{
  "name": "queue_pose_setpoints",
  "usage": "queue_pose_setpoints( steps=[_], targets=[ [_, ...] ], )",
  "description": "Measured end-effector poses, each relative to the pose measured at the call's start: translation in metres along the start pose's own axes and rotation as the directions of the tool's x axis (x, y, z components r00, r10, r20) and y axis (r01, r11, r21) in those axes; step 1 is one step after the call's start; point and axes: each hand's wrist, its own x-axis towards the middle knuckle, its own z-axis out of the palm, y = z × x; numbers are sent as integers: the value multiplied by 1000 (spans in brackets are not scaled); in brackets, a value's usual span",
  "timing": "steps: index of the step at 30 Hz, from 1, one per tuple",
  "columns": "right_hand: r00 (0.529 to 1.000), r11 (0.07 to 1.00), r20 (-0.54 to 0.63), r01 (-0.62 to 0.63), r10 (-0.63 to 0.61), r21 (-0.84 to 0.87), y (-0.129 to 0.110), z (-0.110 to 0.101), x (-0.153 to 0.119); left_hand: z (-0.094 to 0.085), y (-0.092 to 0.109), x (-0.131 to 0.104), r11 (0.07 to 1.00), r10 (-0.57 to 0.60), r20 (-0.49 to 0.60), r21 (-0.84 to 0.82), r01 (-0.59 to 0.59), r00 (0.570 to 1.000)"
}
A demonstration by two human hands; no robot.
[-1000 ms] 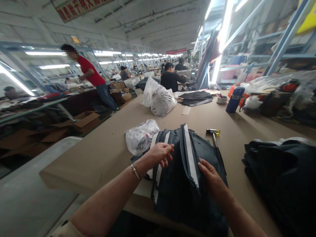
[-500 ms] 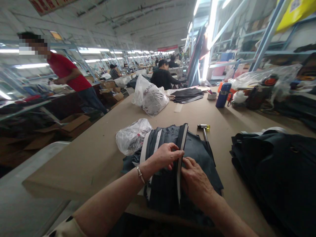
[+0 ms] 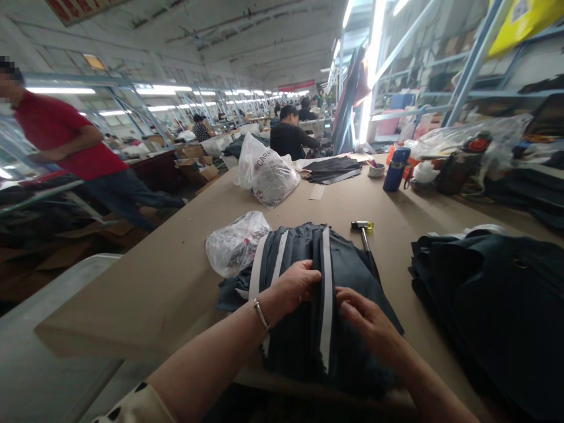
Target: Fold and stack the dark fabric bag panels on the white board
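A stack of dark blue-grey fabric pieces [image 3: 352, 267] lies in front of me, several of them edged with pale strips. My left hand [image 3: 297, 285] is closed, thumb and fingers pinching a dark fabric piece [image 3: 316, 320] by its raised edge. Just right of that edge runs a white strip [image 3: 326, 294], facing up along the fold. My right hand [image 3: 363, 314] is beside the strip on the right, over the fabric, with its fingers loosely apart and nothing visible in them. A small hammer [image 3: 363, 232] lies behind the stack, its handle reaching the fabric.
Plastic bags [image 3: 238, 244] sit left of the stack and farther back on the brown table [image 3: 145, 282]. A larger dark fabric pile [image 3: 489, 294] lies at right. A blue flask [image 3: 396, 170] stands at the back. A person in red [image 3: 74, 138] walks at left.
The edge between my hands has tipped over, so the white strip now faces up. My right hand has moved right, off the edge. The person in red has moved left.
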Motion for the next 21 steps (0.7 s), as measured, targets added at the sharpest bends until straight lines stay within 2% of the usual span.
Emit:
queue_pose_setpoints(
  steps=[2,4,7,10,12,14,17,19,21],
  targets=[
    [989,998,-137,-62,59,-17,-9,-10,0,15,-4,-1,999,42,41,-1,-42,998],
    [973,988,-222,-98,70,-121,-24,-17,0,33,-3,-4,995,102,94,-15,-101,990],
    [981,949,-180,-117,66,-291,-45,-19,-2,55,-1,-11,983,176,108,-79,-168,978],
    [990,939,-120,-108,72,-326,-47,-18,-6,64,-1,-15,980,174,98,-109,-163,980],
    [992,970,-78,-110,95,-216,-40,-23,-9,63,-3,-16,985,156,89,-83,-149,984],
    [988,987,-49,-147,150,59,-31,-31,-11,59,-4,-18,984,160,79,-89,-152,984],
    [964,864,-10,-234,266,445,-24,-40,-13,56,-3,-20,967,164,101,-214,-139,981],
    [956,797,38,-265,292,542,-25,-41,-14,55,-1,-23,951,117,146,-300,-69,982],
    [955,775,95,-284,281,564,-26,-40,-16,56,0,-28,942,70,232,-336,13,970]
  ],
)
